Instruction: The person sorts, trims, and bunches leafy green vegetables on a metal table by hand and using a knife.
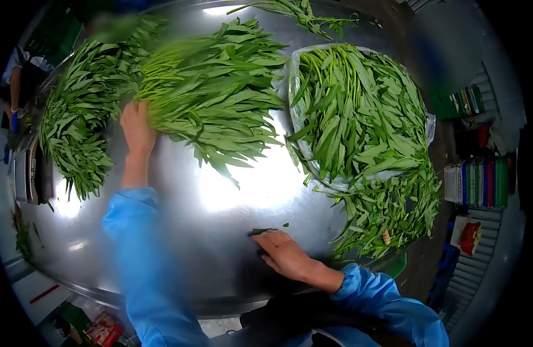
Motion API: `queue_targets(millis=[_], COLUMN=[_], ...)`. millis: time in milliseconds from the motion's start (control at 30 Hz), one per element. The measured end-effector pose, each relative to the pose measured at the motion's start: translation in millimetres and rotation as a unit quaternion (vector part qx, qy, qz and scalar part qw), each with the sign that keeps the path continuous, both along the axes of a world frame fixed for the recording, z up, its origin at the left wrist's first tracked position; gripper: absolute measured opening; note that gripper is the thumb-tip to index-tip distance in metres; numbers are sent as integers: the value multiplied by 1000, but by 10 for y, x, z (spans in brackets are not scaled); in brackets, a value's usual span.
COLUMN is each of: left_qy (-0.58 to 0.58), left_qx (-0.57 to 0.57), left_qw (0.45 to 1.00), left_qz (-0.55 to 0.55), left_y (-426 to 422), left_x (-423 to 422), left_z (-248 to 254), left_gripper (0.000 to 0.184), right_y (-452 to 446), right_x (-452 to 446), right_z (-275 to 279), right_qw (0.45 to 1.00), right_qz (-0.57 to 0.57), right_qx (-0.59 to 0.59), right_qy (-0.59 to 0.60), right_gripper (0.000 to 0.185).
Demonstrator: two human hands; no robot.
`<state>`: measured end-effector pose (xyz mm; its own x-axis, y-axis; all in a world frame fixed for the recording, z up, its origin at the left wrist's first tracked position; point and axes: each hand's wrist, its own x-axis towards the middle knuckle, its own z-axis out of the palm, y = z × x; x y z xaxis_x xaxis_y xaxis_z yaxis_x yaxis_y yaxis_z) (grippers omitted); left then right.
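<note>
Smooth, shiny metal covered the broad tabletop (180,231), throwing white glare across the centre of the frame; ribbed grey slats and stacked plastic crates (480,182) filled the right edge. At upper centre lay a thick bunch of long-leaved greens (226,98), its slender pale stems pointing left. Against those stem ends rested the blue-sleeved person's left hand (137,127); how tightly its fingers closed could not be told. Another drooping leafy heap (81,110) stood at upper left. Crinkled clear plastic (295,81) wrapped a bulging leafy bundle (365,110) at upper right, above loose, ragged leaves (388,214). At lower centre, the right hand (284,254) lay low, fingers together, beside a small dark strip (262,231); whether it gripped this was unclear.
</note>
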<state>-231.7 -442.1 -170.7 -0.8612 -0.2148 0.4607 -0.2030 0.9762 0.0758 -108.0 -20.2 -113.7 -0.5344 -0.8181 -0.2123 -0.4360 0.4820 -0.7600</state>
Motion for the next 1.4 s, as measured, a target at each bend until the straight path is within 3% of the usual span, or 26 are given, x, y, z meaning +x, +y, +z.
queue_targets(millis=[233, 267, 367, 433, 500, 567, 667, 767, 900, 933, 967, 1000, 1033, 1100, 1200, 1267, 1300, 1367, 1400], left_qy=[-27, -41, 16, 35, 33, 66, 55, -5, -58, -48, -63, -104, -151, -158, -133, -55, -15, 21, -2], left_qx=[48, 93, 84, 145, 238, 338, 349, 435, 394, 377, 430, 364, 379, 467, 553, 623, 542, 482, 456], left_qw=[994, 990, 993, 982, 960, 932, 929, 896, 916, 920, 893, 912, 885, 797, 770, 767, 829, 865, 883], left_qz=[99, 103, 81, 116, 141, 117, 108, 90, -53, -97, -120, -156, -223, -348, -289, -143, -139, -137, -112], left_y=[157, 185, 368, 774, 1337, 1954, 2697, 3633, 4615, 4831, 5089, 5338, 5543, 5927, 6101, 6043, 5900, 5681, 5681], left_x=[413, 548, 1068, 1476, 1852, 2009, 2295, 2184, 1913, 1855, 1760, 1690, 1604, 1449, 1341, 1241, 1147, 889, 729], left_z=[123, 134, 30, 62, 169, 233, -61, 95, -71, -208, -206, -162, -96, 1, 23, 196, 238, 315, 454], left_gripper=[70, 90, 86, 79, 67, 57, 53, 57, 65, 70, 75, 77, 75, 57, 39, 38, 28, 27, 32], right_y=[950, 1180, 2034, 2753, 3289, 3673, 3707, 3764, 3995, 4042, 4042, 3927, 3856, 3692, 3470, 3318, 3269, 3321, 3399], right_x=[-105, -129, -150, -145, -95, -50, 133, 140, 274, 370, 454, 505, 571, 629, 481, 411, 404, 366, 310], right_z=[210, 264, 336, 216, 133, -35, -199, -173, -329, -518, -673, -558, -551, -519, -540, -527, -645, -669, -703], right_qw=[987, 979, 925, 866, 829, 841, 845, 875, 926, 875, 758, 652, 653, 626, 641, 681, 741, 784, 760], right_qz=[-158, -191, -329, -450, -433, -356, -395, -388, -354, -460, -526, -551, -530, -540, -494, -439, -392, -383, -404], right_qx=[2, 20, 62, 110, 265, 396, 335, 264, 118, -40, -202, -325, -366, -406, -399, -354, -305, -216, -203], right_qy=[37, 71, 177, 188, 236, 95, 134, 122, 55, -142, -328, -407, -398, -391, -431, -468, -452, -438, -467], right_gripper=[41, 37, 29, 25, 25, 33, 37, 36, 33, 33, 34, 36, 35, 33, 24, 25, 29, 34, 37])
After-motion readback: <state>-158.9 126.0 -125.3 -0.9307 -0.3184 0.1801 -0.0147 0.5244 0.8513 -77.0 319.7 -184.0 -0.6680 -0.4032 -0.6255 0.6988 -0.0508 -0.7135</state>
